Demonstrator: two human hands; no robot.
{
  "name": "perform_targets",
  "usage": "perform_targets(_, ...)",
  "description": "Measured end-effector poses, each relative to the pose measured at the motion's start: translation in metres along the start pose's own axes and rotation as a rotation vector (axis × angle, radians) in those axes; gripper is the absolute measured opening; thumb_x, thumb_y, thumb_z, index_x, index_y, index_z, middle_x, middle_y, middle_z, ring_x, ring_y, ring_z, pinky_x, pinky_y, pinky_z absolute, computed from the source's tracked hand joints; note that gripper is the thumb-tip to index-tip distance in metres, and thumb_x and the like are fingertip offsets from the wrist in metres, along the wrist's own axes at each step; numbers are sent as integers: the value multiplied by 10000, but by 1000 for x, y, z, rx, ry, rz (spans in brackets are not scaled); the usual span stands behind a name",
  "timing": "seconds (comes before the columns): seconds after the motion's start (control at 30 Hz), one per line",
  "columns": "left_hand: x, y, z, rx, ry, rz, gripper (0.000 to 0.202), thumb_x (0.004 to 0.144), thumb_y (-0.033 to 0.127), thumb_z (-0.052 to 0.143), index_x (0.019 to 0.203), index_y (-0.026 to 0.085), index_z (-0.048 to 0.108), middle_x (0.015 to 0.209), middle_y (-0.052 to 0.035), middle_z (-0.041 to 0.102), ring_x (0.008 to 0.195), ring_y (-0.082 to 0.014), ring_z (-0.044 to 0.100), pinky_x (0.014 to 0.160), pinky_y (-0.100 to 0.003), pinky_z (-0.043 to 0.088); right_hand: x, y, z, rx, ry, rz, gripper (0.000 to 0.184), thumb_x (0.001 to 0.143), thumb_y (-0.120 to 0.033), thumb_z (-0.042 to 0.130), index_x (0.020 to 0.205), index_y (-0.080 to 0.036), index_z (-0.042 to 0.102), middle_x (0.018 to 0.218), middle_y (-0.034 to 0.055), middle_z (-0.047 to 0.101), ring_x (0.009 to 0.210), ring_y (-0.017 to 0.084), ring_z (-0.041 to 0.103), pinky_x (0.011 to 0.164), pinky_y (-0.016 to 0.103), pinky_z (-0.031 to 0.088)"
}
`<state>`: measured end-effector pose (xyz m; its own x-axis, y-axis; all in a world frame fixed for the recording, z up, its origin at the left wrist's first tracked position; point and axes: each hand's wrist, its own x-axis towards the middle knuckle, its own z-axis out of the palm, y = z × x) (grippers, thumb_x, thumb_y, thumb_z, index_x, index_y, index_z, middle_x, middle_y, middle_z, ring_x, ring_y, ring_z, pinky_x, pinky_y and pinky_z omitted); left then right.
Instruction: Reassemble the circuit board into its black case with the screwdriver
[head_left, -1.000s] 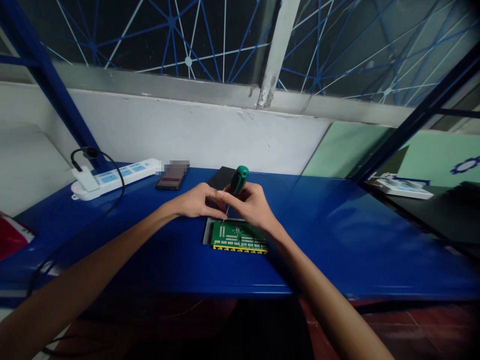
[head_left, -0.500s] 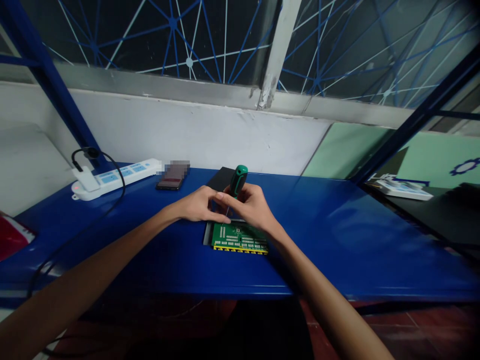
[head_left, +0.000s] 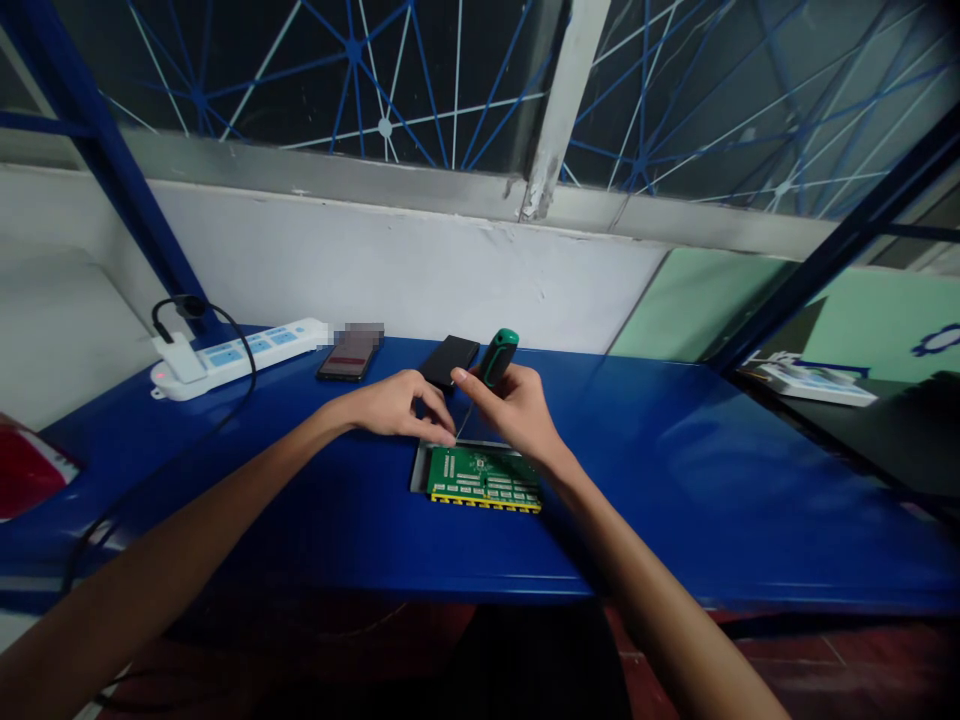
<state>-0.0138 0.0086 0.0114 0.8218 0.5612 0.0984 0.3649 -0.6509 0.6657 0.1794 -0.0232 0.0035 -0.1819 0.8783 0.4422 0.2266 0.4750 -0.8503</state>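
1. Desk (head_left: pixel 675 470): its glossy blue top looks slick, so sideways pressure could send the work sliding; neither hand appears to brace it.
2. Black cable (head_left: pixel 251 372): it trails from the power strip (head_left: pixel 304 336) down towards the left forearm (head_left: pixel 225 512), and a wide sweep of that arm could snag it.
3. Green circuit board (head_left: pixel 480 475): it lies flat near the desk's front edge, over a grey plate (head_left: pixel 421 472) that shows at its left side. If the two aren't fastened together, a push could shift one against the other.
4. Right grip (head_left: pixel 519 408): wrapped around the handle of the screwdriver (head_left: pixel 501 355), thumb stretched out to the left. A slack hold there might let the tool twist.
5. Left grip (head_left: pixel 394 405): fingertips and thumb gather close by the thin shaft (head_left: pixel 464 422); whether they pinch anything is hidden. A slip could jab them.
6. Shaft's tip: at the board's back-left edge, contact unclear. Because the tool leans, it could skid and scratch the green surface.
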Motion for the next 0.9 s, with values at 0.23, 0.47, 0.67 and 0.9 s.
perform_targets(0.23, 2, -6, 5, -23, 27, -17, 208, 770, 354, 712, 804, 153, 753, 738, -40, 663, 646, -122, 561, 604, -229, 404, 2, -4, -5, 78, 112, 18, 393, 782, -519, 658, 628, -184, 523, 476, -59, 385, 422, 72, 350, 412, 254, 272)
perform_targets(0.47, 6, -9, 6, -8, 168, -25, 257, 768, 386, 716, 892, 163, 746, 833, -54, 667, 681, -130, 571, 615, -246, 407, 7, -6, -16, 99, 219, 33, 390, 781, -540, 650, 650, -187, 550, 417, -55, 406, 352, 76, 366, 363, 260, 253)
perform_targets(0.67, 10, -12, 16, -11, 217, 13, 249, 782, 390, 703, 864, 159, 744, 835, -56, 680, 688, -132, 571, 610, -245, 399, 6, -5, -12, 91, 213, 39, 403, 783, -564, 633, 660, -190, 551, 427, -58, 397, 362, 77, 370, 371, 263, 263)
perform_targets(0.9, 6, -29, 3, 188, 264, -40, 188, 816, 330, 659, 893, 188, 754, 878, -49, 698, 714, -137, 586, 643, -246, 394, 8, -1, -17, 36, 300, 9, 391, 789, -554, 632, 676, -187, 557, 442, -52, 410, 383, 83, 365, 396, 271, 277)
